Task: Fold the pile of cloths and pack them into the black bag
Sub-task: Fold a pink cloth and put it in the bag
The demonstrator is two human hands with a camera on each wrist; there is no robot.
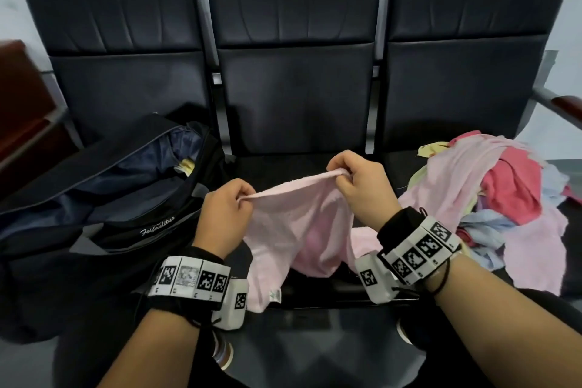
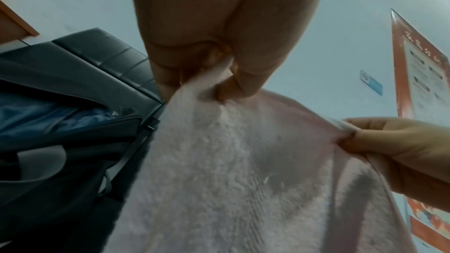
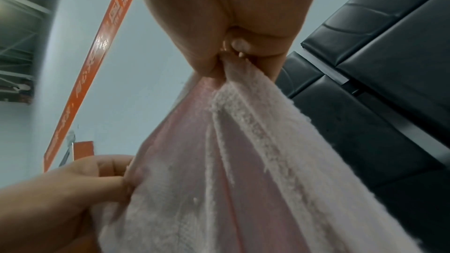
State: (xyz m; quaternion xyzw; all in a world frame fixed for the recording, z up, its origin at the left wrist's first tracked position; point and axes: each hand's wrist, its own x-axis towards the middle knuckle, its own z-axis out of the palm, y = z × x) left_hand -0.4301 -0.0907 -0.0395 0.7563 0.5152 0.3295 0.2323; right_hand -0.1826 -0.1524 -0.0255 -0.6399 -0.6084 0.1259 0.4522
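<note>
A pale pink cloth (image 1: 293, 224) hangs over the middle seat, held up by its top edge. My left hand (image 1: 225, 209) pinches the left end of that edge and my right hand (image 1: 359, 181) pinches the right end, slightly higher. The left wrist view shows my left hand (image 2: 219, 68) pinching the fluffy pink cloth (image 2: 219, 170), and the right wrist view shows my right hand (image 3: 231, 53) gripping the pink cloth (image 3: 231, 161). The black bag (image 1: 104, 208) lies open on the left seat, its blue lining showing. The pile of cloths (image 1: 491, 198), pink, red, blue and yellow, lies on the right seat.
A row of three black padded seats (image 1: 296, 82) stands against a pale wall. A dark red chair (image 1: 22, 98) is at the far left. A metal armrest (image 1: 554, 104) juts out at the right. Something yellow (image 1: 185, 165) lies inside the bag.
</note>
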